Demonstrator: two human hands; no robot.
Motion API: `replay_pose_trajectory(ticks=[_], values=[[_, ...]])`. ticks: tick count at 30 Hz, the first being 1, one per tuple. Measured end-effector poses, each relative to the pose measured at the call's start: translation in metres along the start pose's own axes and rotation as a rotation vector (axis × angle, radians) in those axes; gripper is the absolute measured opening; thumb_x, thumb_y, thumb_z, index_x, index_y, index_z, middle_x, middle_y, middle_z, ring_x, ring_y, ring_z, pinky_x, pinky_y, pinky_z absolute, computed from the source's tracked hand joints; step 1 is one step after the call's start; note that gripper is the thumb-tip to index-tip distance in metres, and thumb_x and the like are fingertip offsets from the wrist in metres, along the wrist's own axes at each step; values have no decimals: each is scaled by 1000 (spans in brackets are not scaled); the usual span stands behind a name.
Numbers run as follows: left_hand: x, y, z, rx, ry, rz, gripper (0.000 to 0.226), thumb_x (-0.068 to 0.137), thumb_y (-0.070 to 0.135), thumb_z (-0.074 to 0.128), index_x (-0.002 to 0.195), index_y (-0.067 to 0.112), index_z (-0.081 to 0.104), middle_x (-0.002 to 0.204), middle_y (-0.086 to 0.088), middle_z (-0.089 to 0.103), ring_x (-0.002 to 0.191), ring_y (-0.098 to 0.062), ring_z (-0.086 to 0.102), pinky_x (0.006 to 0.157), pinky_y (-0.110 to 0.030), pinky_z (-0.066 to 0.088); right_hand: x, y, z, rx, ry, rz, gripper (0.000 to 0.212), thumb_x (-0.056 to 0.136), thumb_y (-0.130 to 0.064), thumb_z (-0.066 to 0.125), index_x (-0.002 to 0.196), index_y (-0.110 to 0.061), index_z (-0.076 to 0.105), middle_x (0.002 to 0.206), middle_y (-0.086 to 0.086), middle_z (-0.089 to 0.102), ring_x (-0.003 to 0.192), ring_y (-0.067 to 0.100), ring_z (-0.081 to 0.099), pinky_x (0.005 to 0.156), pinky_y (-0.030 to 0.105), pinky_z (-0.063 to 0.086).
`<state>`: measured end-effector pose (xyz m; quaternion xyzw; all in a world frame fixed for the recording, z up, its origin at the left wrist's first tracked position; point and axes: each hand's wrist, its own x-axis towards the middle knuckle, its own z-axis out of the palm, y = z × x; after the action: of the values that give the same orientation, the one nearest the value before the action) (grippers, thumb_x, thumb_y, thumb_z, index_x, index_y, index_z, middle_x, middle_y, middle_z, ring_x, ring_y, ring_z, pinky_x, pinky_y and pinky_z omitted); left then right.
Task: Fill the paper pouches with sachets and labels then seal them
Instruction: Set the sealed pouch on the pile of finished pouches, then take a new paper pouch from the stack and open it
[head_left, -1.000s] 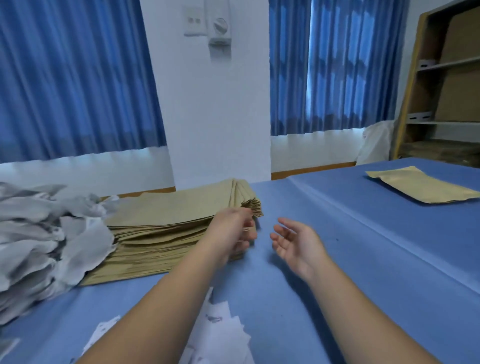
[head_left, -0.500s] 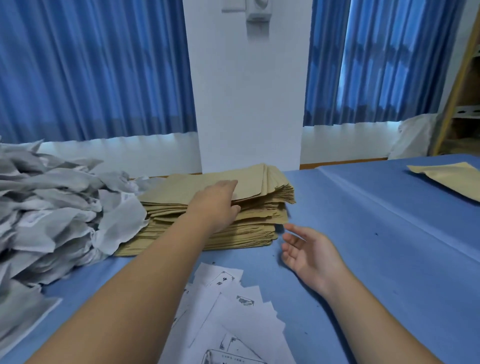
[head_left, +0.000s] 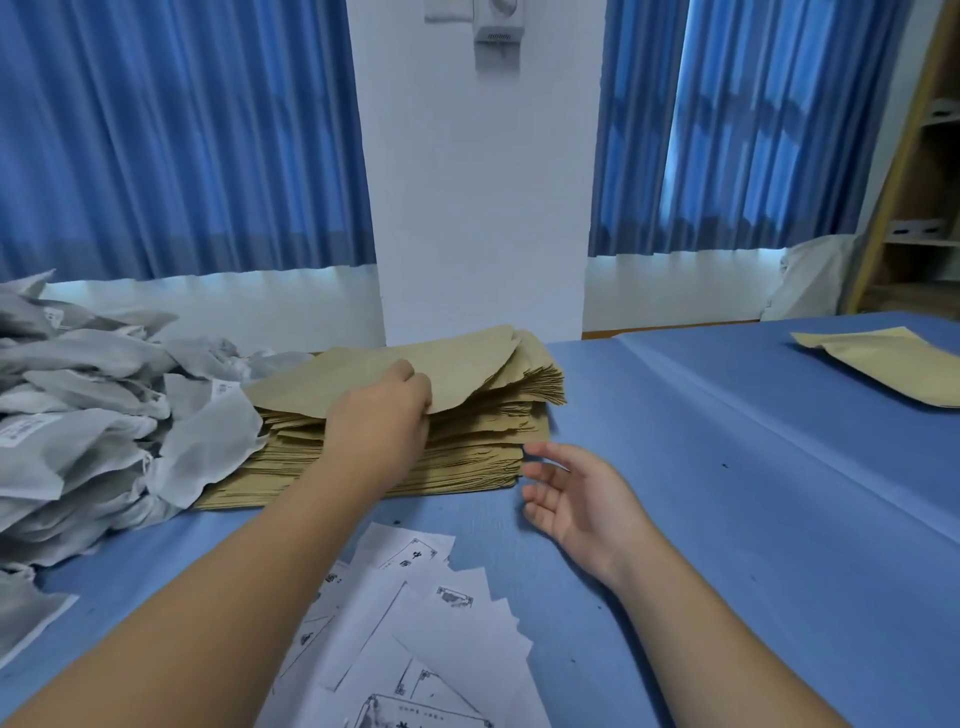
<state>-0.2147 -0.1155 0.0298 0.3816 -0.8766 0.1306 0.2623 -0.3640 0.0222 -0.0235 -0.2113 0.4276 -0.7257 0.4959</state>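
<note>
A thick stack of brown paper pouches lies on the blue table, near the far edge. My left hand pinches the near edge of the top pouch and lifts it off the stack. To the right of the stack, my right hand hovers just above the table, palm turned left, fingers relaxed, holding nothing. A heap of grey-white sachets fills the left side and overlaps the stack. White printed labels lie fanned out between my forearms.
One more brown pouch lies flat at the far right of the table. A white pillar and blue curtains stand behind the table. A wooden shelf stands at the right edge, a white bag beside it.
The view has tilted down and come closer. My left hand went from resting on top of the stack to pinching and raising the top pouch's near edge. My right hand stays open beside the stack.
</note>
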Motion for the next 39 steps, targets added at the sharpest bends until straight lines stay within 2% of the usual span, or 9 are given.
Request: replay_pose_trajectory(ticks=[4, 7, 10, 13, 16, 22, 28, 34, 39], values=[[-45, -20, -18, -205, 31, 76, 22, 80, 8, 59, 101, 18, 59, 115, 7, 58, 75, -28, 61, 56, -28, 34, -9, -2, 20, -11, -120, -11, 42, 86, -45, 57, 107, -9, 61, 81, 8, 68, 58, 20, 63, 52, 26, 51], [-82, -36, -27, -335, 20, 124, 32, 74, -6, 60, 99, 14, 63, 117, 6, 63, 85, -24, 66, 61, -32, 49, -18, 0, 36, -88, -181, -34, 59, 77, -57, 59, 113, -10, 59, 86, 10, 70, 57, 22, 63, 48, 26, 49], [-104, -47, -31, -522, 36, 80, 46, 78, -16, 54, 113, 11, 68, 128, 5, 59, 115, -16, 58, 94, -33, 48, -28, 7, 49, -154, -130, -87, 32, 92, -39, 58, 106, -10, 60, 76, 10, 70, 51, 21, 62, 44, 25, 48], [-111, -55, -40, -561, 24, -107, 52, 84, -15, 43, 122, 14, 66, 140, -3, 51, 129, -19, 47, 108, -32, 36, -36, 16, 60, -174, -30, -133, 18, 96, -19, 56, 101, -2, 60, 67, 12, 68, 51, 20, 64, 45, 24, 50], [-114, -58, -51, -408, 145, -154, 44, 85, -7, 44, 114, 16, 70, 128, -2, 60, 118, -24, 50, 101, -36, 38, -44, 23, 70, -199, 4, -163, 15, 95, -16, 59, 96, -1, 61, 67, 12, 69, 55, 20, 67, 47, 23, 52], [-115, -23, -66, -346, 88, 292, 38, 90, 43, 53, 98, 12, 74, 97, 1, 68, 84, -22, 65, 71, -37, 53, -56, 31, 85, -223, -26, -180, 20, 94, -23, 61, 87, -5, 60, 73, 11, 73, 59, 18, 69, 47, 20, 51], [-99, -17, -53, -323, 96, 308, 12, 89, 13, 62, 90, 8, 73, 85, -6, 69, 77, -31, 63, 64, -42, 53, -55, 32, 84, -327, 19, -229, 24, 89, -32, 65, 86, -8, 63, 74, 7, 74, 65, 16, 69, 49, 21, 50], [-96, -25, -49, -590, 114, 31, 9, 85, 21, 70, 78, 22, 76, 69, 12, 65, 66, -2, 56, 61, -11, 38, -53, 40, 90, -454, -49, -267, 17, 87, -26, 68, 83, -10, 65, 75, -1, 73, 69, 17, 71, 55, 24, 54], [-98, -20, -49, -638, 38, 9, 12, 81, 20, 73, 70, 25, 75, 65, 16, 63, 65, 4, 55, 61, -6, 35, -53, 43, 93, -444, -6, -233, 22, 89, -18, 64, 91, 4, 62, 83, 11, 74, 68, 18, 70, 58, 28, 55]])
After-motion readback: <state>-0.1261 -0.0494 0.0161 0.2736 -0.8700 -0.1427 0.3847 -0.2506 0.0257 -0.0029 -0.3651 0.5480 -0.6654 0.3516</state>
